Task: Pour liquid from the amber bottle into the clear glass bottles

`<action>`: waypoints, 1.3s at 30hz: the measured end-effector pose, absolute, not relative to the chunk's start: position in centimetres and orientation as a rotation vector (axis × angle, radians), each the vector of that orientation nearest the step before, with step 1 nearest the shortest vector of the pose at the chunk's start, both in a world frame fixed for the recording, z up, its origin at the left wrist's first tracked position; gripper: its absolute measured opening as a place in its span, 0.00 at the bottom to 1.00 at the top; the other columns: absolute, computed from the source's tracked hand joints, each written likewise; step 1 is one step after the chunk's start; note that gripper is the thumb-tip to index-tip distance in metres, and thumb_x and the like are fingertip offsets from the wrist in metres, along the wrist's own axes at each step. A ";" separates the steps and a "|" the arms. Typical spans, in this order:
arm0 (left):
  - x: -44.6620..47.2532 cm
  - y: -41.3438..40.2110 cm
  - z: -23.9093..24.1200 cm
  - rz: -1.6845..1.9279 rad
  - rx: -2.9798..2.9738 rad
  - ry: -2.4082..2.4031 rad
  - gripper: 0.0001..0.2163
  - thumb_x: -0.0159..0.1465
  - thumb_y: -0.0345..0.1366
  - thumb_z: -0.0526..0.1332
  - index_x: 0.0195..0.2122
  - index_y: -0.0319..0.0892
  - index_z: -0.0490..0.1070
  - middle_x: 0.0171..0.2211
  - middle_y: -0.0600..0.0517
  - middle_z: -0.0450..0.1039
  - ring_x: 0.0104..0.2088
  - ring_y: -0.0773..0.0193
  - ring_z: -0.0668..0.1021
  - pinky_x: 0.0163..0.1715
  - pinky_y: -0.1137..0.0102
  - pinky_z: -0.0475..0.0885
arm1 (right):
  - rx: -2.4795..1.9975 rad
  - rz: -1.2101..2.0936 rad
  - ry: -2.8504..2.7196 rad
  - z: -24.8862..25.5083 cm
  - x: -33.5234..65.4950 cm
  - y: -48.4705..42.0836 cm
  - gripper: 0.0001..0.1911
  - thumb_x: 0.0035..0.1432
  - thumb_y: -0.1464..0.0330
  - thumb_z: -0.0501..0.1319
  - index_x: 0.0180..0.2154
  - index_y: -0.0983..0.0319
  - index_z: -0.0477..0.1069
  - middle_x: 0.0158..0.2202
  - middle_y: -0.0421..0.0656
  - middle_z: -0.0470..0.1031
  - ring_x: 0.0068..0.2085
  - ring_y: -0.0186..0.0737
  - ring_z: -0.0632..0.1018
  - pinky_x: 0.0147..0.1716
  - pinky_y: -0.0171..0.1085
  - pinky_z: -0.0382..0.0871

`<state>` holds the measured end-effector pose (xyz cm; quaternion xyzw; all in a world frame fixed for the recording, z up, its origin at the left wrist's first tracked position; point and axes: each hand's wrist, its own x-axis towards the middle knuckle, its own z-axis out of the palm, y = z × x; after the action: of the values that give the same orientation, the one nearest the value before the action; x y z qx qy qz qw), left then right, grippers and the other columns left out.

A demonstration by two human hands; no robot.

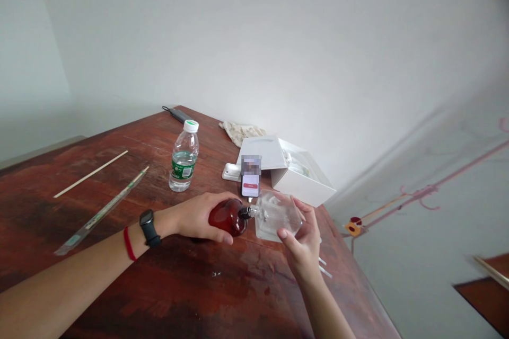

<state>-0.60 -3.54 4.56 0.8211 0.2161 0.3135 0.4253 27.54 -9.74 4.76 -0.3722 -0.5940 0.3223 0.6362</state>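
Note:
My left hand (202, 217) is wrapped round a dark red, rounded bottle (226, 218) tipped toward the right, with a dark threaded neck. In my right hand (303, 241) is a clear, square-sided bottle (280, 213), tilted so that its neck points left. The two necks meet or nearly meet; whether they touch, I cannot tell. Both bottles are above the reddish-brown table (167, 286). A phone (250, 183) with a lit screen leans just behind them. Part of a clear flat edge shows below the square bottle, and what it belongs to is unclear.
A water bottle (183, 161) with a green label stands at the left, near a thin stick (91, 174) and a long plastic-wrapped stick (103, 211). Behind the phone are a white box (302, 183), a cloth (240, 131) and a grey pouch-like item (180, 114). White walls border the table.

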 end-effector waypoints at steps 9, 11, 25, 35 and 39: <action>-0.6 -3.6 4.6 0.783 2.084 0.560 0.37 0.55 0.53 0.80 0.63 0.48 0.72 0.56 0.46 0.82 0.53 0.45 0.84 0.55 0.60 0.76 | -0.809 0.733 -1.358 4.9 27.4 -9.9 0.35 0.49 0.60 0.82 0.56 0.54 0.71 0.58 0.55 0.83 0.59 0.63 0.83 0.51 0.56 0.81; -0.6 -3.6 4.6 0.781 2.076 0.561 0.36 0.56 0.52 0.79 0.62 0.48 0.72 0.56 0.46 0.83 0.53 0.45 0.84 0.54 0.60 0.76 | -0.818 0.721 -1.365 4.9 27.4 -9.9 0.35 0.49 0.59 0.82 0.56 0.54 0.71 0.58 0.55 0.83 0.58 0.63 0.83 0.51 0.56 0.81; -0.6 -3.5 4.5 0.772 2.073 0.566 0.37 0.56 0.52 0.80 0.63 0.49 0.71 0.57 0.47 0.82 0.54 0.45 0.84 0.55 0.60 0.76 | -0.836 0.718 -1.367 4.9 27.4 -9.8 0.35 0.48 0.59 0.82 0.55 0.52 0.71 0.57 0.52 0.84 0.57 0.63 0.84 0.51 0.57 0.80; -0.6 -3.6 4.5 0.770 2.081 0.568 0.36 0.56 0.52 0.80 0.63 0.48 0.71 0.57 0.47 0.82 0.54 0.45 0.84 0.55 0.60 0.76 | -0.784 0.732 -1.374 5.1 27.2 -10.1 0.34 0.51 0.62 0.81 0.56 0.54 0.70 0.57 0.54 0.84 0.58 0.60 0.84 0.51 0.53 0.81; -0.6 -3.6 4.5 0.769 2.076 0.561 0.36 0.56 0.53 0.79 0.63 0.48 0.71 0.56 0.47 0.82 0.54 0.45 0.84 0.55 0.60 0.76 | -0.792 0.734 -1.376 4.9 27.4 -9.9 0.34 0.51 0.62 0.81 0.56 0.54 0.70 0.57 0.53 0.83 0.57 0.61 0.84 0.51 0.53 0.81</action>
<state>-0.62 -3.57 4.54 0.8266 0.2233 0.3064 0.4160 27.41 -9.94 4.91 -0.3474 -0.6035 0.3221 0.6414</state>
